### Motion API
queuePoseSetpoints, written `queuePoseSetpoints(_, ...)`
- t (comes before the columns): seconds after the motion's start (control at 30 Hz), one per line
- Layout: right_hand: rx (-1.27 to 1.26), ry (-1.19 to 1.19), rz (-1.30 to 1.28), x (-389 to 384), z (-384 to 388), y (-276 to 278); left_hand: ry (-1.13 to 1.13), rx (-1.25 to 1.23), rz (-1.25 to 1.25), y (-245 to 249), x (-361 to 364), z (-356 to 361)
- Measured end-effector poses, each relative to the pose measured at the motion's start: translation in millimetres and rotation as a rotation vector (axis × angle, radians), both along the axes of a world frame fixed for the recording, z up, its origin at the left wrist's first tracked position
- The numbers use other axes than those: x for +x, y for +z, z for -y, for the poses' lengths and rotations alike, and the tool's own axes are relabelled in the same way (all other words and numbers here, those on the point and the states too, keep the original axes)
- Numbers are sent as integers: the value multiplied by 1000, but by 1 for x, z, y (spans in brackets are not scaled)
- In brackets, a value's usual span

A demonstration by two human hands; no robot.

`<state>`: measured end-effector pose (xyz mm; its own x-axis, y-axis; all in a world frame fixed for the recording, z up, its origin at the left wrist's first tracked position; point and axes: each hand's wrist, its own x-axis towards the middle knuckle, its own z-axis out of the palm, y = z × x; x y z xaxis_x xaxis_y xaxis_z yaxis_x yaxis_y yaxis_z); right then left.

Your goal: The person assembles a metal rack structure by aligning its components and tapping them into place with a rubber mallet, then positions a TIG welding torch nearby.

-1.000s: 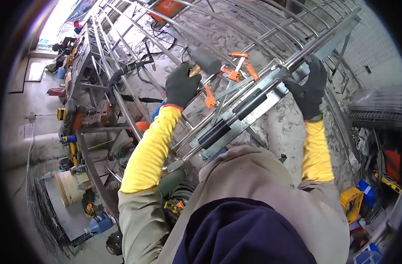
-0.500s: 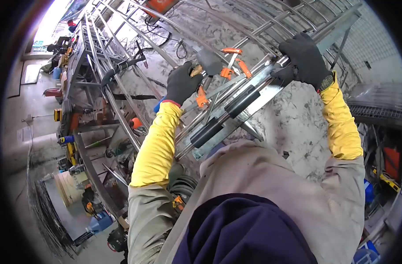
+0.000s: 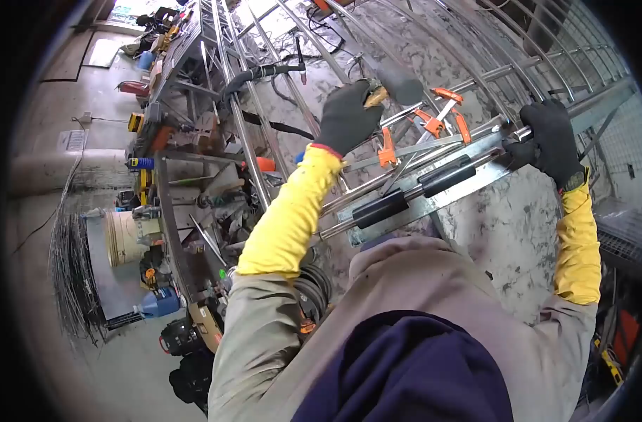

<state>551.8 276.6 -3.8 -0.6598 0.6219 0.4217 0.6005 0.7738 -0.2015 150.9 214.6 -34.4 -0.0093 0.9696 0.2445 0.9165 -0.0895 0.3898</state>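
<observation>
My left hand (image 3: 349, 116), in a dark glove, is closed round the wooden handle of a mallet (image 3: 399, 84). Its blunt grey head hangs over the metal frame, beside several orange bar clamps (image 3: 386, 146). On the right, my gloved right hand (image 3: 551, 141) wraps round the end of a shiny metal rod (image 3: 486, 156). Two black sleeves (image 3: 380, 209) sit on that rod, which lies along a flat metal plate (image 3: 454, 193). The glove hides the rod's far end.
Long metal rails (image 3: 254, 141) run away on the left, with a black torch-like tool (image 3: 264, 72) and its hose across them. Barred metalwork (image 3: 546, 60) stands at upper right. At lower left are a beige bucket (image 3: 127, 238), a blue jug (image 3: 159, 302) and thin rods (image 3: 71, 281).
The camera view has turned, so the scene sits further right. The mallet in my left hand is a little farther from the clamps. My right hand stays on the rod.
</observation>
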Motion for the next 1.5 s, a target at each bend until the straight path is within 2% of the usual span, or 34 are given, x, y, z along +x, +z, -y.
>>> queuePoseSetpoints(0.13, 45, 37, -52, -1, -4, -9, -80, -21, -30, 32, -3, 45)
queuePoseSetpoints(0.2, 95, 56, -62, 1, -3, -11, -94, -92, -105, 38, 2, 73)
queuePoseSetpoints(0.23, 79, 42, -44, 5, -2, -12, -143, -52, -106, 35, 2, 84)
queuePoseSetpoints(0.33, 22, -5, -7, 5, -2, -8, -79, -85, 83, 34, 14, 109)
queuePoseSetpoints(0.4, 26, -10, -7, 7, -3, -12, -28, -23, -60, 38, 21, 115)
queuePoseSetpoints(0.5, 87, 19, -27, 8, -7, -18, -69, -9, -40, 24, 26, 120)
queuePoseSetpoints(0.7, 49, -21, -14, 8, -5, -19, -3, -11, 2, -13, 49, 141)
queuePoseSetpoints(0.77, 140, 65, -54, 13, -9, -21, 35, 86, 94, -32, 49, 141)
queuePoseSetpoints(0.87, 129, -3, 2, 15, -3, -19, 63, 9, -49, -29, 52, 147)
queuePoseSetpoints(1.1, 324, -119, -70, 15, 9, -32, 128, -139, -33, -13, 57, 149)
queuePoseSetpoints(1.17, 329, -147, -69, 17, 15, -33, 108, 241, -100, -3, 69, 142)
queuePoseSetpoints(1.23, 335, -170, -64, 19, 16, -30, 90, 294, 5, 20, 92, 137)
queuePoseSetpoints(1.3, 271, -99, 11, 24, 14, -23, -62, 389, 270, 27, 126, 129)
queuePoseSetpoints(1.37, 232, -52, 53, 20, 7, -14, -20, 202, 483, 12, 174, 120)
queuePoseSetpoints(1.43, 192, -10, 101, 19, -1, -12, -338, 107, 52, -26, 195, 89)
queuePoseSetpoints(1.5, 153, 28, 136, 20, -10, -17, -83, 11, 672, -43, 233, 60)
